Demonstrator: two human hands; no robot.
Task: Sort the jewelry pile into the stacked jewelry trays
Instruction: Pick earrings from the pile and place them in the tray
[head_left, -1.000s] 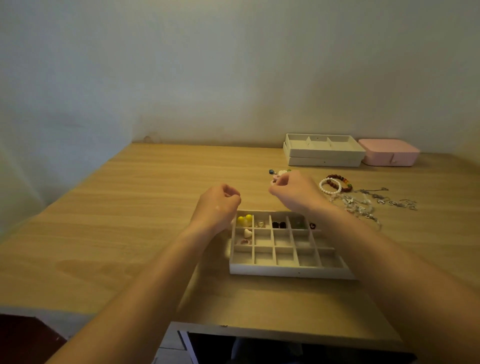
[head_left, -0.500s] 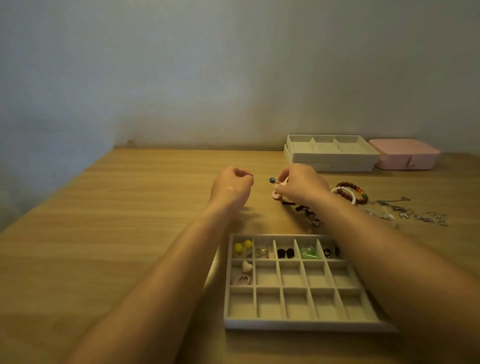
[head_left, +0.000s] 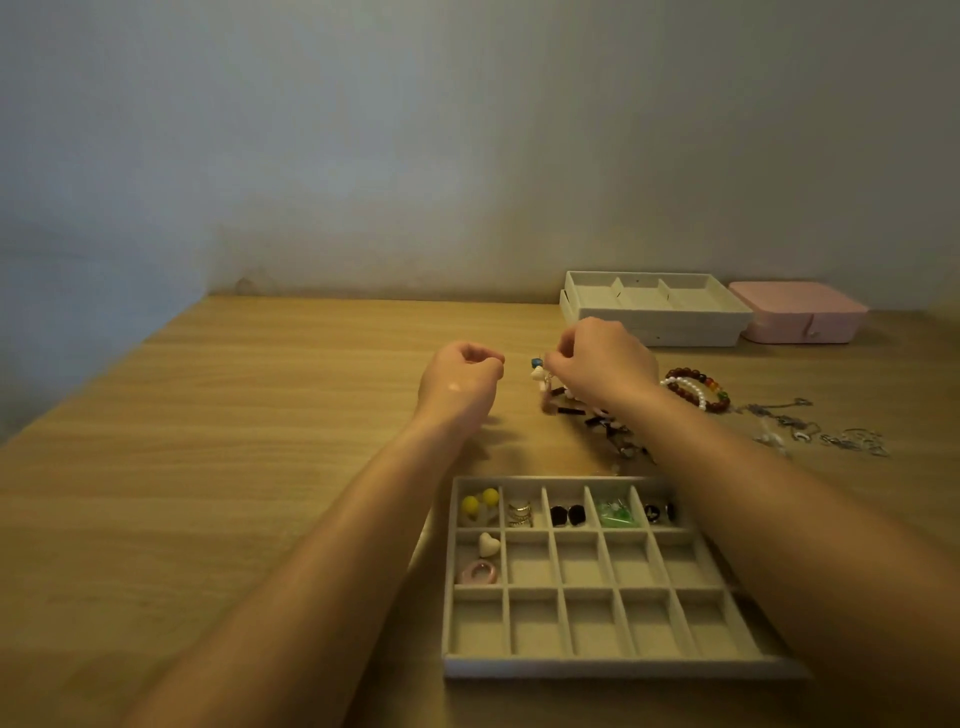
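Jewelry pile (head_left: 587, 410): head view, the only one; it lies on the table (head_left: 260, 441) just beyond the felt tray (head_left: 613, 667), partly hidden under the right forearm.
Right hand (head_left: 602, 364): at the pile's far left end, fingertips closed in a pinch on a small beaded piece (head_left: 536, 364).
Left hand (head_left: 462, 376): beside the pile, apart from it, fingers curled together; nothing shows in them.
Felt tray: the far row holds yellow balls (head_left: 480, 501), rings (head_left: 519, 512), dark studs (head_left: 567, 514) and green pieces (head_left: 615, 512); a white heart (head_left: 488, 543) and a pink ring (head_left: 479, 573) share one cell below.
Stacked trays (head_left: 654, 325): at the wall, top compartments bare.
Nearby: bead bracelets (head_left: 698, 387) and silver chains (head_left: 810, 431) to the right of the pile.
Step, as judged: picking one piece out of the tangle.
Risk, snagging: lifting may drag neighbouring pieces along if they are hooked together.
Risk, forearm: it hangs low over the pile and could sweep items aside.
Risk, drop: so small a piece could slip and bounce into the wrong cell.
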